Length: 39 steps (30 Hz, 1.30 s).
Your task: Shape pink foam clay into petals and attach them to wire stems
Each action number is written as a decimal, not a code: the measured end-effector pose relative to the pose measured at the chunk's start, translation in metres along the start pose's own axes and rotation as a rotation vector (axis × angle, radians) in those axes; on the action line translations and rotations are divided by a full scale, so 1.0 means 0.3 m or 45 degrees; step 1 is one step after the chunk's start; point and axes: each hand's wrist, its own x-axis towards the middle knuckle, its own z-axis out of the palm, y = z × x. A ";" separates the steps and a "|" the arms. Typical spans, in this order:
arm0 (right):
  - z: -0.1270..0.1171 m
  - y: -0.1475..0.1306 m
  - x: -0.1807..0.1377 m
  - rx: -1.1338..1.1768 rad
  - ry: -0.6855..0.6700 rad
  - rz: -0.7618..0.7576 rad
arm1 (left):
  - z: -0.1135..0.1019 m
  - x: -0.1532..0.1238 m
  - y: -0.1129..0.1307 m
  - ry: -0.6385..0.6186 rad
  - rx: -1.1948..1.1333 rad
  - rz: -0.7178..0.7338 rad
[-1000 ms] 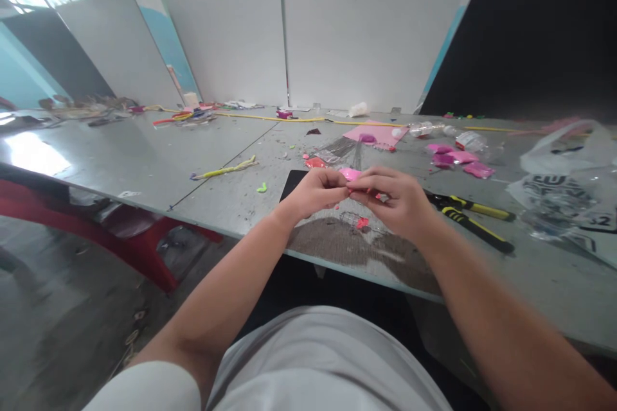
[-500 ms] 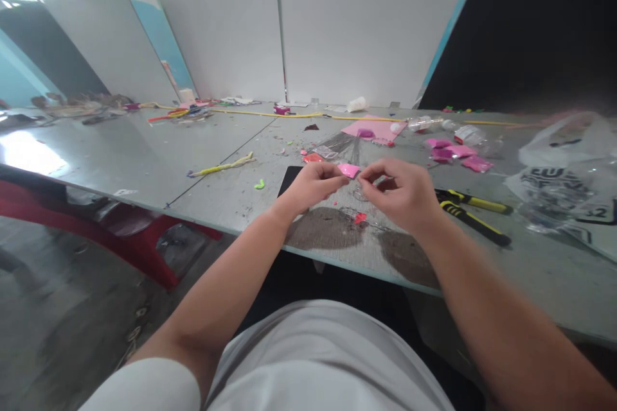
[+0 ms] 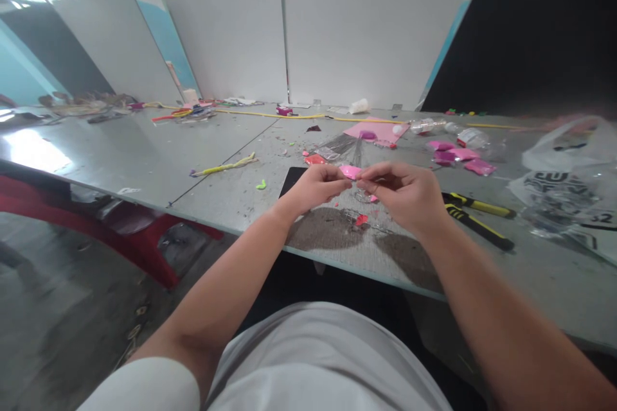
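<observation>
My left hand (image 3: 315,187) and my right hand (image 3: 407,196) are held together just above the grey table (image 3: 144,167), fingertips nearly touching. Both are closed in a pinch on a tiny thin piece that I cannot make out. A small pink piece (image 3: 349,171) shows just behind my left fingertips. Under my hands lie a small red scrap (image 3: 359,219) and some thin wire. A black flat pad (image 3: 289,181) lies behind my left hand.
Yellow-and-black pliers (image 3: 475,215) lie right of my right hand. Clear plastic bags (image 3: 563,186) sit at the far right. Pink sheet (image 3: 376,131), pink packets (image 3: 457,157) and a clear bundle lie further back. A yellow-green strip (image 3: 224,168) lies to the left. A red chair (image 3: 110,231) stands below the table.
Half a second ago my hands were slightly apart; now their fingertips have come back together. The view has shifted a little.
</observation>
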 end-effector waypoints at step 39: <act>0.042 -0.017 -0.029 -0.183 -0.066 -0.207 | -0.007 -0.003 -0.025 -0.194 -0.349 0.011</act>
